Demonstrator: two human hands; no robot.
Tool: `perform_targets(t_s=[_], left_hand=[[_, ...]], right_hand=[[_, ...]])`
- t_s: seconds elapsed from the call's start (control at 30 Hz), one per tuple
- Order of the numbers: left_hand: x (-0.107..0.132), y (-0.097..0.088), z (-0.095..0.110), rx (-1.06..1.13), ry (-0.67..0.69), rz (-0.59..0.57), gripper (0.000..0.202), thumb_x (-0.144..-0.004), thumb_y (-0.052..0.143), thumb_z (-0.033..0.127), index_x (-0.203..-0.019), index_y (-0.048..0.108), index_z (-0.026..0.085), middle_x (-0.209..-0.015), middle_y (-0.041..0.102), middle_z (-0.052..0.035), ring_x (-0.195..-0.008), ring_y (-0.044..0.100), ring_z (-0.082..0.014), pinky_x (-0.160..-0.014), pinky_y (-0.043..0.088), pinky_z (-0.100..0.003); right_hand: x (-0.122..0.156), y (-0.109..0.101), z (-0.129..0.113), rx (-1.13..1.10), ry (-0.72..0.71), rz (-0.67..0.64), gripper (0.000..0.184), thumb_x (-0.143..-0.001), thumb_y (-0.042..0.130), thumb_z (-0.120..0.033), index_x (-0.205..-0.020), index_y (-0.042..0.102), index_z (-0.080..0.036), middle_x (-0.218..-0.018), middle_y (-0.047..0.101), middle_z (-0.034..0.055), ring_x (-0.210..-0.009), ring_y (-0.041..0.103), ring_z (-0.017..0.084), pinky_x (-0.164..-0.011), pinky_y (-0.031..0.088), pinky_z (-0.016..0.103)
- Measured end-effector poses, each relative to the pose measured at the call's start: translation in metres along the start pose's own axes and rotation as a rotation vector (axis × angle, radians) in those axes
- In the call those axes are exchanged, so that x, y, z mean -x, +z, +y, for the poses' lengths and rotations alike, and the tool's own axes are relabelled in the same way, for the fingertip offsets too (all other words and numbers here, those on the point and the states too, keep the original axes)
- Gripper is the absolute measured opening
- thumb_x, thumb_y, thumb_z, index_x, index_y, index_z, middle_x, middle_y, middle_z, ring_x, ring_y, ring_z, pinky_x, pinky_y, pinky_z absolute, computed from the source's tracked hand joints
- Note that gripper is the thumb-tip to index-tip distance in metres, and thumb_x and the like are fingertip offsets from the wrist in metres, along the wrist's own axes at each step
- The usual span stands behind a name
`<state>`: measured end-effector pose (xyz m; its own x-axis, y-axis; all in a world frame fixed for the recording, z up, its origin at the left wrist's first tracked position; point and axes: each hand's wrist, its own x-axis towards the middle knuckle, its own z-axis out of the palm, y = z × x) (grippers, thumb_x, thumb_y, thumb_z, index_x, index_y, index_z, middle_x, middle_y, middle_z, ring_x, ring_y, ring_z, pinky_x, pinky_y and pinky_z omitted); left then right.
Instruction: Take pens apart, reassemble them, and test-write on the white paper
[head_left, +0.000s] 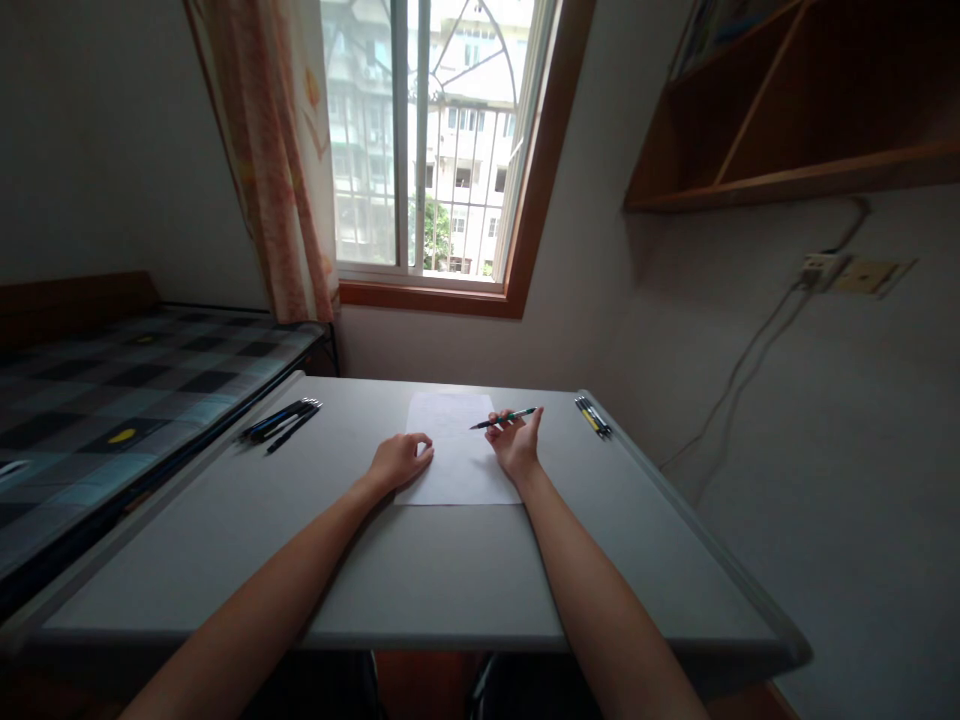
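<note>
A white sheet of paper (pixel 450 480) lies on the desk in front of me, with faint lines on its upper part. My left hand (pixel 401 461) rests on the paper's left edge, its fingers loosely bent, thumb and forefinger a little apart and nothing visible between them. Over the right part of the sheet, my right hand (pixel 516 445) is turned partly palm up. Its fingers are closed on a dark green pen (pixel 517 416), whose dark tip points left above the paper.
Several dark pens (pixel 279 423) lie at the desk's left side. A few more pens (pixel 593 417), one yellow, lie near the right edge of the grey-white desk (pixel 420 580). A checked bed (pixel 150 370) stands left; a wooden shelf (pixel 720 190) hangs right above a socket with cables.
</note>
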<state>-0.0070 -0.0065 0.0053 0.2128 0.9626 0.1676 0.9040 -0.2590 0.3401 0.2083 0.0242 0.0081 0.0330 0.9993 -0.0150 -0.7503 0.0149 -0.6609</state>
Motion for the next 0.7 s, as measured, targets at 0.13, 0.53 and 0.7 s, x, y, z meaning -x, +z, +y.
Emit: perform_targets(t_s=[0.13, 0.53, 0.7], left_hand=[[0.0, 0.0005, -0.0006, 0.0, -0.003, -0.003, 0.032, -0.079, 0.046, 0.042, -0.1, 0.063, 0.026, -0.074, 0.065, -0.0009, -0.069, 0.058, -0.0149, -0.063, 0.036, -0.023], [0.0018, -0.0054, 0.005, 0.031, -0.034, -0.016, 0.031, -0.078, 0.047, 0.042, -0.099, 0.063, 0.026, -0.075, 0.064, -0.0009, -0.071, 0.058, -0.0151, -0.063, 0.037, -0.023], [0.0002, -0.0015, 0.0009, 0.014, -0.002, -0.001, 0.031, -0.079, 0.046, 0.042, -0.099, 0.063, 0.027, -0.073, 0.064, -0.0004, -0.067, 0.057, -0.0145, -0.062, 0.036, -0.023]], right_hand=[[-0.0003, -0.0005, 0.0, 0.028, 0.006, 0.003, 0.063, -0.073, 0.015, -0.076, -0.059, 0.041, -0.021, -0.059, 0.055, 0.003, -0.044, 0.044, 0.011, -0.042, 0.038, 0.025], [-0.0007, 0.0002, 0.0001, 0.021, 0.019, 0.015, 0.061, -0.073, 0.016, -0.075, -0.06, 0.041, -0.021, -0.058, 0.055, 0.003, -0.043, 0.044, 0.012, -0.04, 0.037, 0.025], [0.0001, 0.0008, -0.0001, 0.016, 0.021, 0.007, 0.061, -0.074, 0.017, -0.074, -0.06, 0.041, -0.021, -0.059, 0.055, 0.0031, -0.043, 0.045, 0.011, -0.041, 0.037, 0.024]])
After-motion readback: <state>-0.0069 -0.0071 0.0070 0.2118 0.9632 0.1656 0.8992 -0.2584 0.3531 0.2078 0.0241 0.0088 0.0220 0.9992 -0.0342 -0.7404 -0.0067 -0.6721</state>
